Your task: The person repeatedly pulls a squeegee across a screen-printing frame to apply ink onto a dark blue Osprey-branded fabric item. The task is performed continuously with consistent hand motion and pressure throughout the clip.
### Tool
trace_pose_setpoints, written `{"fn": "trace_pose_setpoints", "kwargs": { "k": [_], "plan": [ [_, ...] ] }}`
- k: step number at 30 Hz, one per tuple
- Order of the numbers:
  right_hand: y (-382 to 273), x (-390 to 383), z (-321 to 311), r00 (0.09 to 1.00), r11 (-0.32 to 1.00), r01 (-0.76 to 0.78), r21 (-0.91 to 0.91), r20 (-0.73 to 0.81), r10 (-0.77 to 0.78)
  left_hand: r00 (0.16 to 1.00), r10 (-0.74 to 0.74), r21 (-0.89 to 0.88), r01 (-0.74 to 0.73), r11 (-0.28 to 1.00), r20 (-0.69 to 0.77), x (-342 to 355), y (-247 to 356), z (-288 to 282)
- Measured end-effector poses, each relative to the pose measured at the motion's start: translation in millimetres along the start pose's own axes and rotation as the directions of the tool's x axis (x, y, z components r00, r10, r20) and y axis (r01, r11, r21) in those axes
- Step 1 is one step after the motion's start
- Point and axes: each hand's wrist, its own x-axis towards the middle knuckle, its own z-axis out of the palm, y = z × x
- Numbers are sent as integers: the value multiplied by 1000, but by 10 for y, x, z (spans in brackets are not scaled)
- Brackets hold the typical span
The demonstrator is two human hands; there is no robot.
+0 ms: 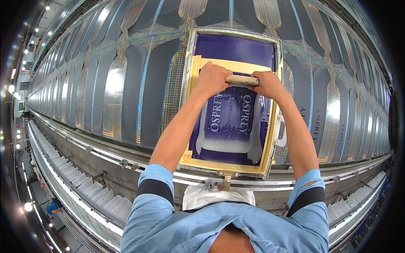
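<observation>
A wooden-handled squeegee (242,80) lies crosswise on a screen-printing frame (273,145). My left hand (214,79) is wrapped round its left end, and my right hand (269,85) closes on its right end. The frame has a metal rim, yellow tape along the edges and purple mesh (232,47). Below the squeegee, two lines of pale lettering show in the mesh. Whitish ink (223,145) is smeared in a U shape around them. The squeegee's blade is mostly hidden by the handle and my hands.
Dark grey cut pieces (157,95) lie in rows on a long, shiny printing table; several on the right carry dark lettering. A metal rail (278,182) runs along the near edge, with a bracket (227,182) at the frame. White folded sheets (88,185) hang below. A person in blue (52,208) is far left.
</observation>
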Motion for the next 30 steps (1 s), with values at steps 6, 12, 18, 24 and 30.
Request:
{"fn": "trace_pose_setpoints", "kwargs": {
  "k": [6,12,18,24,30],
  "plan": [
    [-289,-731,319,1000,1000,6,-15,10,-6,997,73,26,-72,997,-41,-756,346,155],
    [-820,-2111,753,996,997,54,51,72,-57,989,70,-77,-81,994,-132,-2183,955,407],
    [66,-1769,620,694,967,-150,204,-675,250,991,65,-44,-70,997,-117,-2222,1040,349],
    [732,-1633,981,603,815,-343,467,-556,572,988,88,-45,-95,994,-130,-2281,1012,386],
    [-28,-1534,557,604,757,-330,564,-490,629,989,51,-104,-66,992,-141,-2509,709,100]
  ]
}}
